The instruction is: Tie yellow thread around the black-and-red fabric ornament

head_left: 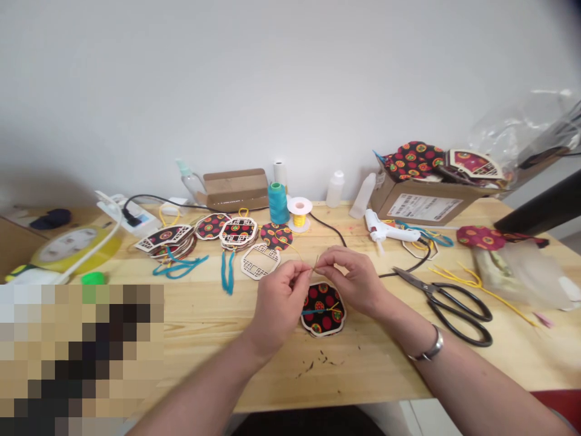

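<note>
My left hand [284, 297] and my right hand [351, 278] meet above the table, fingertips pinched together on a thin yellow cord [316, 261]. From the pinch the cord seems to run back toward a spool of yellow cord [299, 217]. Just below my hands lies a patterned fabric piece [321, 303] with a pale scalloped frame edge. A blue strand and a short yellow cord end rest on its dark, red-dotted face. My left hand partly covers its left side. A silver bracelet [429, 345] is on my right wrist.
Black-handled scissors [458, 309] and a white glue gun [390, 231] lie to the right. A cardboard box [417, 203] of fabric pieces stands behind them. Teal thread [278, 204] stands at the back; stacked framed pieces [238, 233] are left of it. Yellow tape [77, 245] lies far left.
</note>
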`<state>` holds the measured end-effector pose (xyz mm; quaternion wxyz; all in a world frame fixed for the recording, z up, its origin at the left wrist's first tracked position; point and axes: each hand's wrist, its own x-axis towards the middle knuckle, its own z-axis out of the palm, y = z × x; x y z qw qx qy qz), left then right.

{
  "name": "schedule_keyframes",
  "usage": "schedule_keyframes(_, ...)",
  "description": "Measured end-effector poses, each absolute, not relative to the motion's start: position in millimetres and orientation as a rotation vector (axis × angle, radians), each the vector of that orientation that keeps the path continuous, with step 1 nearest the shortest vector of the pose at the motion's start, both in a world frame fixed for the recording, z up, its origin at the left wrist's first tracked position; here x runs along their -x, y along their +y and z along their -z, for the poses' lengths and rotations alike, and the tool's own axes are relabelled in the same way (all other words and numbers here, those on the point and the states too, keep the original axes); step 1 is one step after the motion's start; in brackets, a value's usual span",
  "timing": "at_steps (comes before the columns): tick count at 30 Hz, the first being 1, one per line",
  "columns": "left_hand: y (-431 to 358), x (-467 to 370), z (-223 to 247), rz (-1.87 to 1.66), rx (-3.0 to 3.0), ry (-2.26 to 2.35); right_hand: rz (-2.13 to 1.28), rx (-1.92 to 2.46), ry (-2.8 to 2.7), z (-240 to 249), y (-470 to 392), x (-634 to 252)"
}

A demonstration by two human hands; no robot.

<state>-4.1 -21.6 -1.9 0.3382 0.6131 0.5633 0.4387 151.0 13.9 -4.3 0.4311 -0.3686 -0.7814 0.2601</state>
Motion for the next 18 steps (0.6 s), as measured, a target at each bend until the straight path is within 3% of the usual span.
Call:
schedule_keyframes(11,-21.7,2.7,-3.5,-1.168,-1.544,1.468,-0.610,0.916,-1.947,5.5,17.2,-152.8)
schedule_keyframes(18,-20.5,2.2,-2.8,-1.163,-1.559,1.502,-0.326,0.877,-2.024,5.3,13.7,-151.5)
